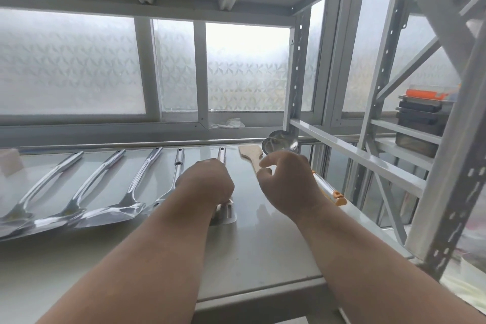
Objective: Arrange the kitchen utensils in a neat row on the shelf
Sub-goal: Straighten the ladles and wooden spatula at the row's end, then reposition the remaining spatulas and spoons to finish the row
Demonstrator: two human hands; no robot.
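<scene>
Left hand: my left hand (207,184) lies knuckles-up over the steel slotted turner (223,212), fingers curled down onto its neck; I judge it is gripping the turner, though the fingertips are hidden.
Right hand: my right hand (285,183) hovers over the pale wooden spatula (251,156), thumb and forefinger drawn near each other in a loose pinch; I cannot tell whether they touch the wood or hold it.
Step in hand: I judge I am squaring the slotted turner into line as the fifth piece of the row.
Row so far: four shiny steel utensils (79,192) lie side by side to the left on the grey metal shelf (263,258), heads toward me, handles fanning toward the frosted window.
Still loose: the wooden spatula lies just right of the turner; a steel ladle with an orange-tipped handle (280,143) lies slanted at the shelf's right edge, its bowl at the back rail.
Next move: the turner's handle wants swinging parallel to its neighbour, with even spacing; then the spatula and ladle need turning to match.
Off to the right: stacked dark containers (420,116) sit on a neighbouring rack.
</scene>
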